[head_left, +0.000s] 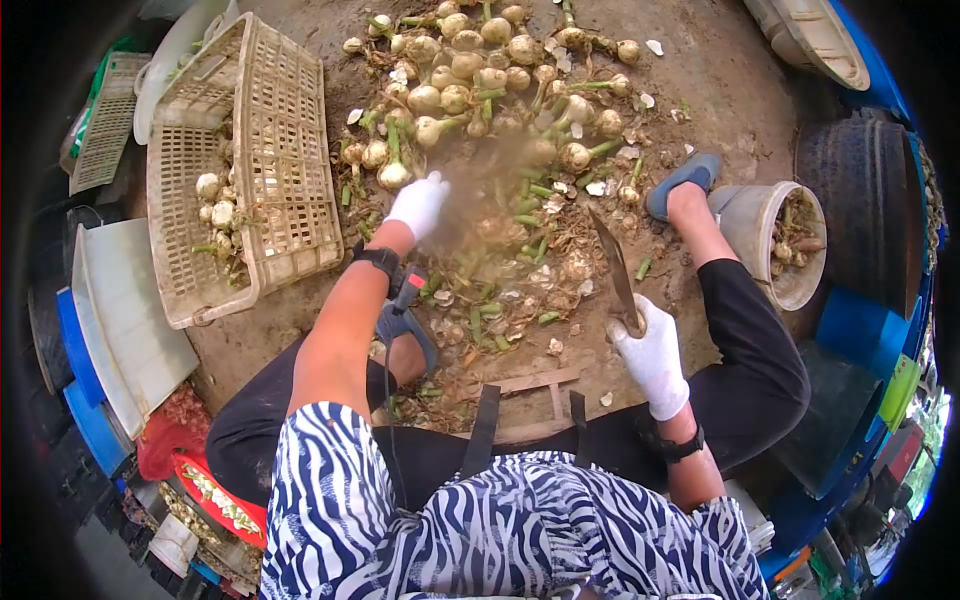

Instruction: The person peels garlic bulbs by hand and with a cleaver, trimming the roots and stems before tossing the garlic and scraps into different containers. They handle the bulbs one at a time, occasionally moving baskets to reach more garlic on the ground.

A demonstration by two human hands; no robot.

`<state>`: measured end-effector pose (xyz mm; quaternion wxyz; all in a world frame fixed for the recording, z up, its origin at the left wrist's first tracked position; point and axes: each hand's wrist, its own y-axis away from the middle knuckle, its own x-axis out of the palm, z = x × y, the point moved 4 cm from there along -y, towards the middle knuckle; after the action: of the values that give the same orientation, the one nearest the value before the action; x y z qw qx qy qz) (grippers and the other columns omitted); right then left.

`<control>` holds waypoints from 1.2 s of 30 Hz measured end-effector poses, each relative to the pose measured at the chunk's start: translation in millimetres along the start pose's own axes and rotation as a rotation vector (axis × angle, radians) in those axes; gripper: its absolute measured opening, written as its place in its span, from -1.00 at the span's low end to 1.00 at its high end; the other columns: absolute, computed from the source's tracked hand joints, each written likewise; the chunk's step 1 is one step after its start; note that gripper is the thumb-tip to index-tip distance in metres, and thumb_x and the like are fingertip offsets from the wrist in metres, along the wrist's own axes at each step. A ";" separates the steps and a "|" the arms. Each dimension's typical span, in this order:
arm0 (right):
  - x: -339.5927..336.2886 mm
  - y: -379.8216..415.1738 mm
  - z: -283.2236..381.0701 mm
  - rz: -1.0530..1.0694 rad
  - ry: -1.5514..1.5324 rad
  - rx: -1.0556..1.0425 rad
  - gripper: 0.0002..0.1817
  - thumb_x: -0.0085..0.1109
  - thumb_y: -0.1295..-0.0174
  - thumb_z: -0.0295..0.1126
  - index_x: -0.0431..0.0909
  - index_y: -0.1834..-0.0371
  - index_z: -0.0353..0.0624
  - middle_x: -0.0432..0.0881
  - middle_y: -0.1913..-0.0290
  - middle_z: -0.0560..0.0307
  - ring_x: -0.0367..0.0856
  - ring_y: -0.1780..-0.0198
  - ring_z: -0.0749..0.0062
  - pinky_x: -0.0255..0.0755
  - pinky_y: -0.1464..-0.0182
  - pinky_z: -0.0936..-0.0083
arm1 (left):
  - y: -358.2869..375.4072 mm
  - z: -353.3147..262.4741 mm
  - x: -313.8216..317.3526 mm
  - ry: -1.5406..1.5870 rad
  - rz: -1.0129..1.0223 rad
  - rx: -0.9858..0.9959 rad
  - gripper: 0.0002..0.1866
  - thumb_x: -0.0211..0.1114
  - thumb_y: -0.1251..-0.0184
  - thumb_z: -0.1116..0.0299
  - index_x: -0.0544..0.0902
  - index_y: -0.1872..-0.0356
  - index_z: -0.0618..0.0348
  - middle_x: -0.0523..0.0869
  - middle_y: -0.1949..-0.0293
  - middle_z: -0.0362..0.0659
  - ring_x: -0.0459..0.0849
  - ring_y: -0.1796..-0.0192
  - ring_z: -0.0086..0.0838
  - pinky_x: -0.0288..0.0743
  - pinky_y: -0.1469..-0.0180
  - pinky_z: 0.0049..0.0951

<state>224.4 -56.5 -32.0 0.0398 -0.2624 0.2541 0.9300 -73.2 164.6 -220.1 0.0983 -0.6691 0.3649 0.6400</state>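
Garlic bulbs (465, 65), cut green stems (527, 205) and papery skins (575, 265) litter a brown, soiled floor (735, 110), where a white slatted crate (290, 150) of bulbs lies tipped on its side and a whitish bucket (735, 208) rests nearby.

So there's a whitish plastic bin (140, 320) off to the side, with blue containers (95, 415) poking out along its outer edge. Farther up past the bin is a small slatted basket (105, 125); on the bin's near side, a red bowl (255, 520) (pale bits in it, too small to make out). Well across from the bin stands a big dark drum (855, 210).
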 end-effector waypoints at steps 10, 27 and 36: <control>-1.9 -6.3 59.7 -0.120 0.326 -0.438 -0.65 0.22 0.01 -0.51 0.56 0.07 -0.20 0.67 0.25 -0.13 0.65 0.17 -0.10 0.54 0.15 0.20 | 49.0 -165.6 -125.2 1.106 -0.214 0.098 -0.48 0.44 -0.01 0.61 0.53 -0.07 0.26 0.71 0.14 -0.06 0.69 0.12 -0.44 0.60 0.07 -0.52; 3.9 18.6 35.2 -0.150 0.487 -0.763 -0.83 0.15 0.01 -0.52 0.48 0.30 -0.12 0.58 0.41 -0.01 0.63 0.32 0.01 0.49 0.28 0.14 | 135.1 -205.7 -155.0 0.972 -0.449 0.000 -0.58 0.48 -0.01 0.42 0.66 0.03 0.25 0.76 0.20 -0.02 0.74 0.21 -0.33 0.58 0.13 -0.42; -10.1 47.7 80.8 -0.139 0.409 -0.725 -0.80 0.13 0.06 -0.52 0.52 0.31 -0.13 0.61 0.43 -0.04 0.65 0.31 -0.05 0.52 0.26 0.14 | 127.0 -195.4 -138.4 0.838 -0.338 -0.059 -0.57 0.51 0.01 0.33 0.65 0.08 0.28 0.77 0.26 -0.04 0.76 0.23 -0.32 0.62 0.14 -0.43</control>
<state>185.4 -57.4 53.9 -0.0439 -0.4552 -0.1052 0.8830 14.0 7.1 -17.5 0.0260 -0.9232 0.2403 0.2989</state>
